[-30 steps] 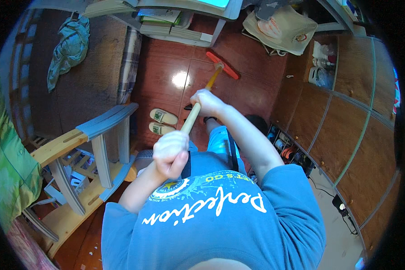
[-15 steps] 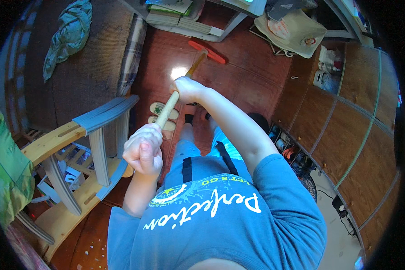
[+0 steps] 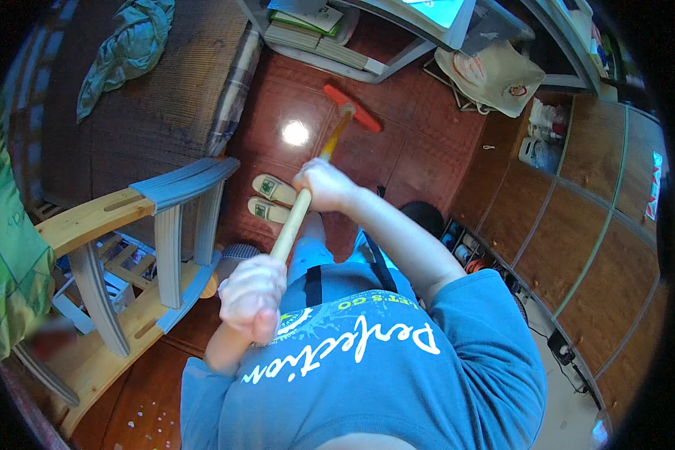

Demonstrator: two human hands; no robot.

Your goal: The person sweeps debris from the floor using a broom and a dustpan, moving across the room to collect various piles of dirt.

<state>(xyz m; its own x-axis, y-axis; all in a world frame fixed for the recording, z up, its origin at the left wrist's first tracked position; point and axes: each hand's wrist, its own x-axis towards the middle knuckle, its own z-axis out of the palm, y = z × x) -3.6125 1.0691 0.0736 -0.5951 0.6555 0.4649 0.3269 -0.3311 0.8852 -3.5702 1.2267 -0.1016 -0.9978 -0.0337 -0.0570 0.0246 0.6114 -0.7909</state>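
A long pale wooden pole (image 3: 291,225) slants away from my body. It ends in a yellow section and a narrow red bar-shaped head (image 3: 366,118) resting on the red-brown floor; whether that head is a mop or a broom I cannot tell. My left hand (image 3: 253,296) is wrapped round the near end of the pole, close to my waist. Farther along, my right hand (image 3: 325,184) grips it just before the yellow section. A pair of pale slippers (image 3: 272,189) lies left of the pole.
A wooden chair frame (image 3: 105,217) with grey-wrapped parts stands at my left, by a bed (image 3: 157,97) with a green cloth (image 3: 127,56). Ahead is a desk with stacked books (image 3: 319,49). A cream bag (image 3: 495,75) and brown cabinets (image 3: 555,210) are on the right.
Both hands have drawn back toward my body with the pole, and the red head has come a little nearer. The view has shifted slightly.
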